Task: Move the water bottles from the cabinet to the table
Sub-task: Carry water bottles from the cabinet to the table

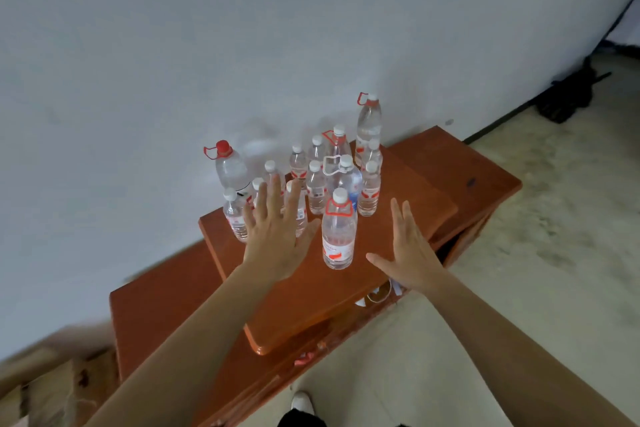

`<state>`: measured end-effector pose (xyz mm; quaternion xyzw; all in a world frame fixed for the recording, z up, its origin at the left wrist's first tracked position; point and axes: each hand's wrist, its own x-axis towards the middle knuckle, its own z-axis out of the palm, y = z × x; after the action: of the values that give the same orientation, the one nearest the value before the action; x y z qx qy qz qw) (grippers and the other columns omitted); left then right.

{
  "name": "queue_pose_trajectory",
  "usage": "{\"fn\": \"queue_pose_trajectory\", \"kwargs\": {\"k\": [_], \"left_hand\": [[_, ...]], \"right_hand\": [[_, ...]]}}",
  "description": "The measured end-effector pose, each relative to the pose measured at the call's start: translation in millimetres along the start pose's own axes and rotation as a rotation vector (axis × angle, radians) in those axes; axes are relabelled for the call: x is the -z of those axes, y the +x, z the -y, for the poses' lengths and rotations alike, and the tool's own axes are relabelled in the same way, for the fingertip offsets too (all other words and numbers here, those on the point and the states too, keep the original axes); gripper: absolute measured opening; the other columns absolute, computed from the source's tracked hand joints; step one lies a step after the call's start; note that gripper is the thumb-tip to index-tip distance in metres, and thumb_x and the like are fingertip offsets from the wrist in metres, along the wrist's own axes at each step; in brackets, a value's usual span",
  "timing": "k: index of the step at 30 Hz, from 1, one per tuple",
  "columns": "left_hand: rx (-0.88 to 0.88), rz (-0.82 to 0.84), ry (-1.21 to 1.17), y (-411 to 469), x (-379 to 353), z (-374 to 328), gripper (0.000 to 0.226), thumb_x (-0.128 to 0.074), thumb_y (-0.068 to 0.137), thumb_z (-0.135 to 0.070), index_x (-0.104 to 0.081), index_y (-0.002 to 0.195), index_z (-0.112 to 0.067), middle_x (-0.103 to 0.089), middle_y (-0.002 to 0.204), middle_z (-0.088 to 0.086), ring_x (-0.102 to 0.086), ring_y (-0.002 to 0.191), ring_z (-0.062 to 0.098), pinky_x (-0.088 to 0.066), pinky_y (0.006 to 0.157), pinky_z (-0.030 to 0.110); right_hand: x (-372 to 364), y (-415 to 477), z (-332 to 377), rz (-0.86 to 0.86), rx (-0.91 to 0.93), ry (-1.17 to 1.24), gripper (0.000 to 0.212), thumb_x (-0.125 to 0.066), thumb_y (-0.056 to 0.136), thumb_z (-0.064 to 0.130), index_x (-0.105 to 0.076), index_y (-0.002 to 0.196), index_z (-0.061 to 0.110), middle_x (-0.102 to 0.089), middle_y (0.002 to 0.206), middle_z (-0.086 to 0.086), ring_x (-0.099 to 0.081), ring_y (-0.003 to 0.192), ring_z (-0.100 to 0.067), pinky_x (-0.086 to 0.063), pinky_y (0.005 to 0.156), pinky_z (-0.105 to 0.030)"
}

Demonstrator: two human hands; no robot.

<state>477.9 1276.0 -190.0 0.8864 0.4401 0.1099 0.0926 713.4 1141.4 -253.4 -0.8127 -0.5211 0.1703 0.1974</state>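
Several clear water bottles stand in a cluster on a reddish-brown wooden cabinet (pixel 433 191) against the wall. Nearest me is a large bottle with a white cap and red handle ring (pixel 338 236). At the back left stands a big red-capped bottle (pixel 230 166), and at the back right a tall bottle (pixel 369 121). My left hand (pixel 277 236) is spread open in front of the small bottles on the left, covering part of them. My right hand (pixel 408 250) is open to the right of the nearest large bottle, not touching it.
A white wall rises behind the cabinet. A cardboard box (pixel 52 381) sits at the lower left. Pale floor (pixel 519 253) lies to the right, with dark gear (pixel 568 94) by the wall. My shoe (pixel 301 402) shows at the bottom.
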Motion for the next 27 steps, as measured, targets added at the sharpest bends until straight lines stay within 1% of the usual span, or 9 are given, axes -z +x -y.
{"fn": "queue_pose_trajectory", "kwargs": {"k": [7,10,12,16,18,20,23,25,27], "left_hand": [[-0.15,0.13,-0.122,81,-57,-18,0.075,-0.024,0.099,-0.069,0.012,0.158,-0.038,0.016,0.169,0.001,0.01,0.155,0.03,-0.002,0.123,0.058],[-0.202,0.247,-0.1,90,-86,-24,0.072,-0.02,0.099,-0.07,0.018,0.154,-0.045,0.01,0.17,0.0,0.006,0.156,0.029,-0.005,0.122,0.057],[-0.134,0.308,-0.15,90,-105,-22,0.07,-0.025,0.1,-0.067,0.013,0.155,-0.046,0.0,0.17,0.003,-0.005,0.156,0.032,-0.013,0.124,0.056],[-0.032,0.277,-0.262,89,-116,-21,0.065,-0.023,0.097,-0.072,0.003,0.153,-0.054,-0.024,0.165,0.007,-0.023,0.152,0.034,-0.028,0.118,0.056],[-0.029,0.269,-0.287,90,-117,-20,0.063,-0.028,0.098,-0.07,0.001,0.152,-0.056,-0.029,0.163,0.006,-0.036,0.146,0.034,-0.038,0.111,0.055],[-0.021,0.237,-0.31,89,-119,-18,0.063,-0.034,0.099,-0.066,-0.005,0.153,-0.051,-0.034,0.159,0.008,-0.049,0.136,0.034,-0.05,0.101,0.053],[0.078,0.162,-0.366,76,-125,-11,0.066,-0.039,0.098,-0.065,-0.007,0.152,-0.045,-0.036,0.158,0.007,-0.053,0.13,0.03,-0.052,0.093,0.043],[0.175,0.095,-0.416,68,-131,-6,0.069,-0.044,0.098,-0.063,-0.007,0.152,-0.043,-0.038,0.156,0.006,-0.053,0.129,0.025,-0.05,0.089,0.035],[0.257,0.04,-0.459,61,-131,-3,0.075,-0.047,0.096,-0.063,-0.003,0.152,-0.04,-0.038,0.155,0.007,-0.054,0.129,0.026,-0.052,0.092,0.039]], "right_hand": [[-23,42,-24,0.053,-0.129,0.113,0.128,-0.075,0.083,0.059,0.038,0.143,0.051,0.025,0.167,-0.002,0.001,0.157,-0.031,-0.023,0.123,-0.053],[-33,61,-39,0.143,-0.131,0.118,0.129,-0.077,0.082,0.056,0.033,0.149,0.045,0.025,0.167,-0.003,0.002,0.157,-0.03,-0.022,0.123,-0.052],[-48,81,-52,0.263,-0.138,0.126,0.129,-0.077,0.081,0.058,0.031,0.15,0.042,0.026,0.167,-0.003,0.002,0.157,-0.031,-0.02,0.122,-0.053],[-85,111,-63,0.437,-0.09,0.13,0.132,-0.076,0.076,0.067,0.031,0.149,0.044,0.023,0.168,-0.002,0.004,0.157,-0.032,-0.017,0.121,-0.056],[-103,123,-56,0.474,-0.003,0.213,0.131,-0.077,0.074,0.068,0.023,0.154,0.041,0.009,0.171,0.0,-0.006,0.157,-0.028,-0.019,0.123,-0.057],[-117,134,-43,0.438,0.056,0.401,0.128,-0.082,0.074,0.062,0.005,0.16,0.025,-0.02,0.167,-0.002,-0.029,0.152,-0.022,-0.034,0.12,-0.053],[-145,139,-30,0.297,0.067,0.493,0.11,-0.078,0.08,0.062,-0.02,0.157,0.009,-0.044,0.155,-0.005,-0.045,0.142,-0.02,-0.045,0.112,-0.047],[-159,144,-27,0.247,0.072,0.479,0.107,-0.075,0.079,0.068,-0.028,0.155,0.011,-0.048,0.151,-0.004,-0.048,0.139,-0.018,-0.047,0.11,-0.044],[-163,145,-23,0.198,0.036,0.425,0.105,-0.075,0.071,0.076,-0.034,0.15,0.021,-0.054,0.143,0.0,-0.054,0.13,-0.014,-0.053,0.104,-0.04]]}}
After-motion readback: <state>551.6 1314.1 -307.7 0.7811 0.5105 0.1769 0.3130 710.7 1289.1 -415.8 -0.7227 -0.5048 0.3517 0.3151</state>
